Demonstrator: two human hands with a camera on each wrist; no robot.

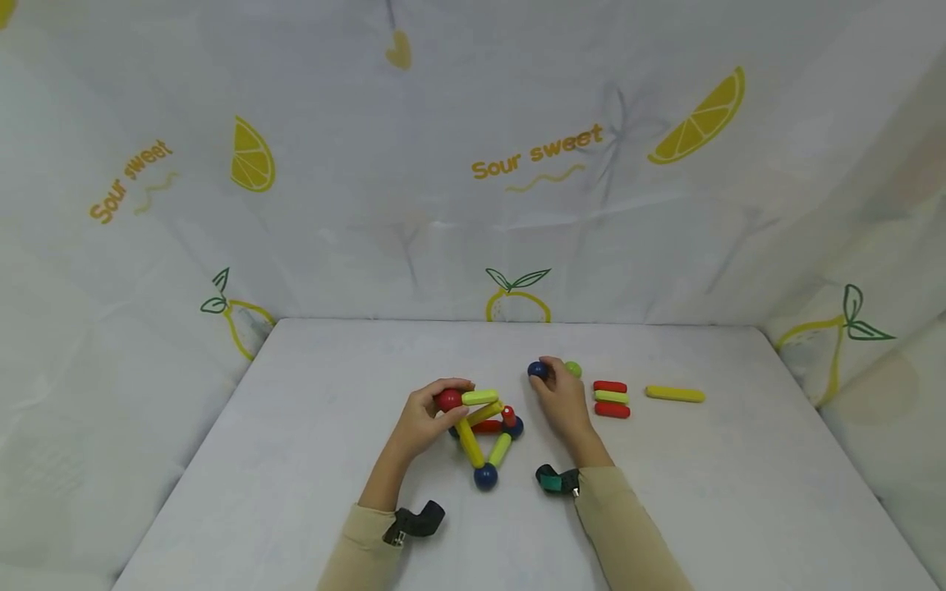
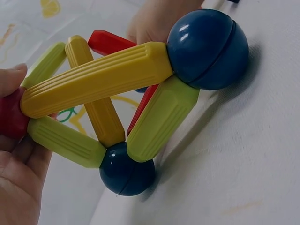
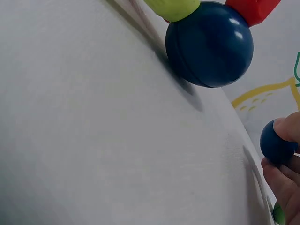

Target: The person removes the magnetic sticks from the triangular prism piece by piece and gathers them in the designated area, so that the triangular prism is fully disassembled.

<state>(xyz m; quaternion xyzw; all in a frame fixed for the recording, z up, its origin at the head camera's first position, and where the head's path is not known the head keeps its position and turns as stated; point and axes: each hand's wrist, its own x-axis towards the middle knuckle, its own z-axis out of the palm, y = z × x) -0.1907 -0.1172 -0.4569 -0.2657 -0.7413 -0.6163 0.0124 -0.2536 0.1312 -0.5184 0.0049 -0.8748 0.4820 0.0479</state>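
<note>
My left hand grips a red ball at the upper left of a magnetic rod-and-ball frame. From that ball run a yellow rod and light green rods. Low in the frame are blue balls, one at the front and one at the right, with a short red rod sticking up from the right one. Farther back, my right hand pinches a loose blue ball between thumb and fingers. Just beside its fingers is a green ball.
Right of my right hand lie two red rods with a light green rod between them. A longer yellow rod lies farther right. The white table backs onto a lemon-print curtain.
</note>
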